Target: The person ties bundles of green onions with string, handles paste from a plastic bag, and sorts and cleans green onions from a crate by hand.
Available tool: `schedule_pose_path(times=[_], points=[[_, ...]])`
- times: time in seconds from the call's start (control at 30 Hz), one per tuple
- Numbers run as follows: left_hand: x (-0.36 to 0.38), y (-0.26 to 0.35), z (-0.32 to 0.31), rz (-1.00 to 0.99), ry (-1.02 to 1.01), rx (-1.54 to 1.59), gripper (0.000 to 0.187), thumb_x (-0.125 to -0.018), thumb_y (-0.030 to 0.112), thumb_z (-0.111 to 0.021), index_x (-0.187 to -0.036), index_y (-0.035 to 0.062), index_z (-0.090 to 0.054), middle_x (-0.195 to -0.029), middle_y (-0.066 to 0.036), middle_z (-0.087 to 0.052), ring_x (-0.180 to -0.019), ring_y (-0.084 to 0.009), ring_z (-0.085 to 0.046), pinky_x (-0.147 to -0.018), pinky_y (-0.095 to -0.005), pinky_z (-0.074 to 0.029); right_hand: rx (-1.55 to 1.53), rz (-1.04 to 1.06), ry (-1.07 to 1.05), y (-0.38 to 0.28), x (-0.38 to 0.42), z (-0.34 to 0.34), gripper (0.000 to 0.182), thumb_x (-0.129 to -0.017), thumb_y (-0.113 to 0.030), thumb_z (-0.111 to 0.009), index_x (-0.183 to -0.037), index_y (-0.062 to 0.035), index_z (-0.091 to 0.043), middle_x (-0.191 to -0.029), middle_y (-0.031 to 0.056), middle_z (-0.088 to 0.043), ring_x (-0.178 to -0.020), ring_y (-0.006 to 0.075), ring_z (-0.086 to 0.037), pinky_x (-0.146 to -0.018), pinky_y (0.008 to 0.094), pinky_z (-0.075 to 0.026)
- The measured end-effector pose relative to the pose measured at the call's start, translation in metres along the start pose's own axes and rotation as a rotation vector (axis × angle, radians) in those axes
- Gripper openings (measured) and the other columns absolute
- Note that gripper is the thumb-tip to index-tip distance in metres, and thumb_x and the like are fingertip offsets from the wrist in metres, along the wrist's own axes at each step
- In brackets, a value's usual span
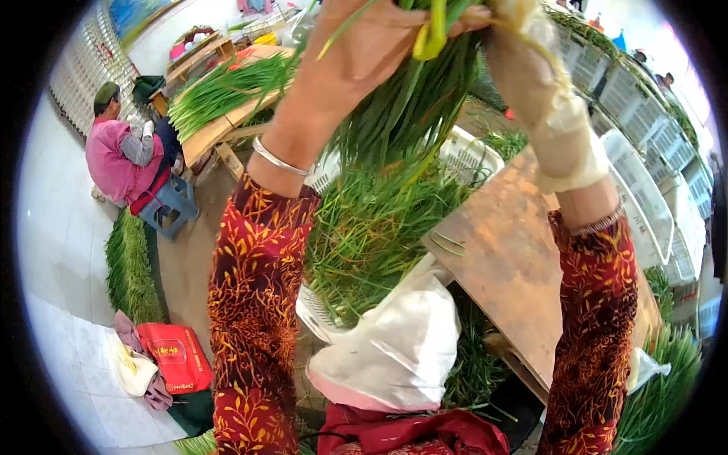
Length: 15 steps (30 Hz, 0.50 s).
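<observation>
My left hand (364,47), bare with a silver bangle at the wrist, is closed on a bunch of long green leaves (409,98) at the top centre. The leaves hang down below it. On the other side of the bunch is my right hand (535,83), in a pale, loose glove; its fingers are blurred and partly cut off by the top edge. A yellow-green band of leaf crosses the bunch between the hands. Beneath hangs a white basket (322,311) heaped with loose green and yellowish leaves (371,235).
A wooden board (516,250) lies right of the basket. White crates (637,197) line the right side. At left, a person in pink (121,155) sits on a blue stool (168,206) beside leaves on a wooden table (201,144). A red bag (176,356) lies lower left.
</observation>
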State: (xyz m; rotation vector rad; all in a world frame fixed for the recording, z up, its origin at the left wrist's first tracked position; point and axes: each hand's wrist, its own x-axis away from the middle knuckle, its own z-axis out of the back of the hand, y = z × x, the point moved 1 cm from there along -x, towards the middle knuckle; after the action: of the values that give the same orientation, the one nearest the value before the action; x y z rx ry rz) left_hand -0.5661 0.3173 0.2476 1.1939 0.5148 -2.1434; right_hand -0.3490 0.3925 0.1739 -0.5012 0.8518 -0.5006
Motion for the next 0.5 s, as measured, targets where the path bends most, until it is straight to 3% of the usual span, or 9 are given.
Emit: schedule_pose_path(times=[0.03,0.1,0.17,0.2,0.23,0.27,0.3,0.43,0.5], points=[[-0.005,0.006,0.008,-0.112,-0.024,-0.432,0.026,-0.074,0.012,-0.064,-0.099,0.0112,-0.063,-0.096,-0.005,-0.064,-0.095,-0.0178,-0.057,-0.083,-0.0297,-0.041,0.012,0.002,0.019,-0.006,0.017,0.015,0.045,-0.081,-0.028,-0.059,-0.119,-0.0063,-0.047,-0.118,0.0097,-0.05,-0.111,0.0229,-0.046,-0.094,0.0349,-0.037],[-0.021,0.023,-0.001,-0.237,-0.044,-0.838,0.024,-0.074,0.01,-0.062,-0.097,0.0153,-0.064,-0.101,-0.003,-0.063,-0.104,-0.0198,-0.055,-0.087,-0.0322,-0.04,0.045,-0.002,0.057,-0.017,0.055,0.043,0.046,-0.08,-0.028,-0.06,-0.119,-0.0071,-0.047,-0.118,0.0098,-0.05,-0.111,0.0237,-0.046,-0.095,0.0358,-0.036],[-0.054,0.07,-0.051,-0.094,0.209,0.363,0.016,-0.086,0.016,-0.049,-0.095,0.0056,-0.058,-0.087,-0.006,-0.063,-0.077,-0.0161,-0.06,-0.063,-0.025,-0.049,0.112,-0.035,0.101,-0.025,0.101,0.072,0.047,-0.08,-0.028,-0.061,-0.119,-0.0079,-0.047,-0.118,0.0098,-0.05,-0.112,0.0245,-0.045,-0.096,0.0367,-0.036],[-0.065,0.098,-0.073,0.009,0.3,0.961,0.023,-0.093,0.019,-0.042,-0.093,0.0007,-0.055,-0.08,-0.007,-0.063,-0.064,-0.0142,-0.062,-0.051,-0.0214,-0.054,0.127,-0.054,0.118,-0.027,0.126,0.08,0.047,-0.079,-0.029,-0.061,-0.119,-0.0083,-0.047,-0.118,0.0099,-0.05,-0.112,0.0249,-0.045,-0.096,0.0371,-0.036],[-0.055,0.117,-0.084,-0.07,0.251,0.538,0.025,-0.082,0.023,-0.057,-0.099,0.0052,-0.055,-0.093,-0.007,-0.061,-0.084,-0.0193,-0.057,-0.071,-0.0305,-0.046,0.139,-0.057,0.131,-0.028,0.144,0.083,0.047,-0.079,-0.029,-0.062,-0.119,-0.0087,-0.047,-0.118,0.0099,-0.05,-0.113,0.0253,-0.045,-0.096,0.0376,-0.035],[-0.051,0.142,-0.104,-0.181,0.231,0.15,0.042,-0.071,0.027,-0.071,-0.106,0.0097,-0.056,-0.107,-0.007,-0.059,-0.104,-0.0243,-0.052,-0.091,-0.0397,-0.038,0.182,-0.063,0.149,-0.03,0.168,0.094,0.048,-0.078,-0.029,-0.062,-0.119,-0.0091,-0.047,-0.119,0.0099,-0.05,-0.113,0.0257,-0.045,-0.096,0.038,-0.035],[-0.041,0.164,-0.118,-0.199,0.241,0.175,0.042,-0.071,0.027,-0.071,-0.106,0.0097,-0.056,-0.107,-0.007,-0.059,-0.104,-0.0243,-0.052,-0.091,-0.0397,-0.038,0.204,-0.064,0.159,-0.029,0.192,0.097,0.048,-0.078,-0.029,-0.063,-0.119,-0.0095,-0.047,-0.119,0.01,-0.05,-0.113,0.0261,-0.045,-0.097,0.0385,-0.035],[0.082,0.215,-0.232,-0.322,-0.018,0.411,0.05,-0.074,0.016,-0.06,-0.12,0.0234,-0.043,-0.135,-0.001,-0.037,-0.129,-0.0204,-0.027,-0.109,-0.046,0.001,0.302,-0.061,0.167,-0.014,0.278,0.079,0.049,-0.076,-0.03,-0.065,-0.118,-0.0111,-0.048,-0.119,0.0101,-0.049,-0.114,0.0277,-0.044,-0.098,0.0403,-0.034],[0.122,0.244,-0.266,-0.372,-0.273,0.289,0.052,-0.073,0.012,-0.059,-0.12,0.0261,-0.041,-0.141,0.001,-0.027,-0.133,-0.0206,-0.018,-0.108,-0.0459,0.01,0.327,-0.077,0.149,-0.015,0.321,0.071,0.05,-0.075,-0.03,-0.066,-0.118,-0.0119,-0.048,-0.119,0.0102,-0.049,-0.115,0.0285,-0.044,-0.099,0.0412,-0.034]])
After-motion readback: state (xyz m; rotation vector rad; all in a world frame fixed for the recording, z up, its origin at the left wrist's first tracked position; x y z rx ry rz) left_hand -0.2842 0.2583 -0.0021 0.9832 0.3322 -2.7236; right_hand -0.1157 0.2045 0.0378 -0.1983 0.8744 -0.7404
